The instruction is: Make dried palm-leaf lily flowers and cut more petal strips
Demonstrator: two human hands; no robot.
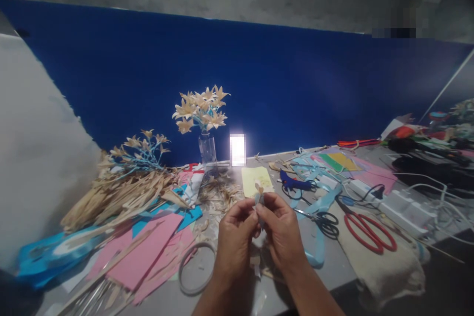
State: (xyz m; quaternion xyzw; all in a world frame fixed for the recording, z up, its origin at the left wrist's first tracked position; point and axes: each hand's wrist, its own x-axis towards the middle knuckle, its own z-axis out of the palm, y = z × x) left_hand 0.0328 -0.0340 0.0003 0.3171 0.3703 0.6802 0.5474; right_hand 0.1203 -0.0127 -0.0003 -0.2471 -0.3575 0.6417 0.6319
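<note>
My left hand [237,229] and my right hand [283,229] meet above the table, fingertips pinched together. Between them is a small husk flower [259,189], its pale tan tip poking up, with a light blue strip around its base. Most of the piece is hidden by my fingers. Just beyond lies a pale yellow sheet [252,177]. A blue glue gun [296,182] and black-handled scissors [326,223] rest to the right of my right hand. Left of my left wrist sits a grey tape ring [181,274].
Finished husk flowers stand in a glass vase [206,149] at the back. Dried husks [107,197] and pink sheets [148,252] spread leftward. On the right are red-handled scissors [370,232], a cloth [392,271] and a white power strip [403,210] with cables.
</note>
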